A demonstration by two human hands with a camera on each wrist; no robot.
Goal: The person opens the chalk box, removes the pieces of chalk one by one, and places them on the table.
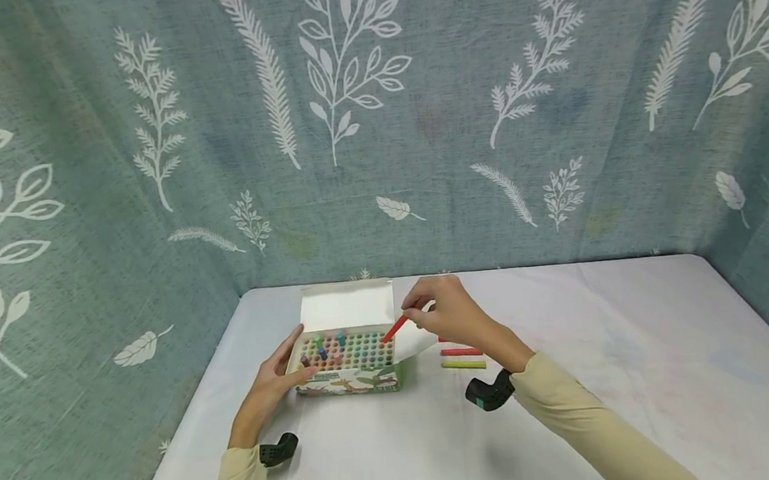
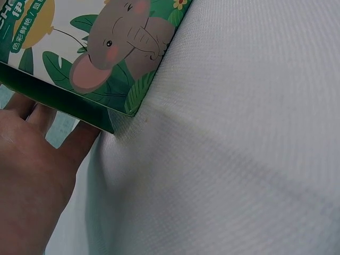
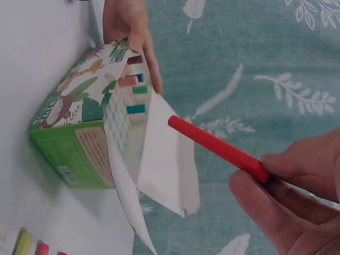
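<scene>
Carefully, the thumb and fingers of the right hand [image 1: 450, 312] pinch one end of a red stick [image 3: 220, 147], which slants down leftward near the middle of the head view, its free tip over the right end of a printed box [image 1: 350, 383]; whether that tip touches anything, I can't tell. The left hand [image 1: 276, 378] grips the box's left end, thumb at the front edge, other fingers reaching to the back left corner. That box sits low, just left of centre, its white lid [image 1: 347, 305] raised behind and a white flap [image 1: 414, 341] sticking out on the right. A few coloured sticks [image 1: 341, 339] poke up from its grid of holes. Just right of it, a yellow-green stick [image 1: 464, 365] lies beside two red ones on the white table [image 1: 583, 422]. Black devices [image 1: 489, 392] sit at both wrists, beige sleeves [image 1: 574, 407] enter from the bottom, and leaf-patterned cloth [image 1: 450, 203] fills the upper frame.
</scene>
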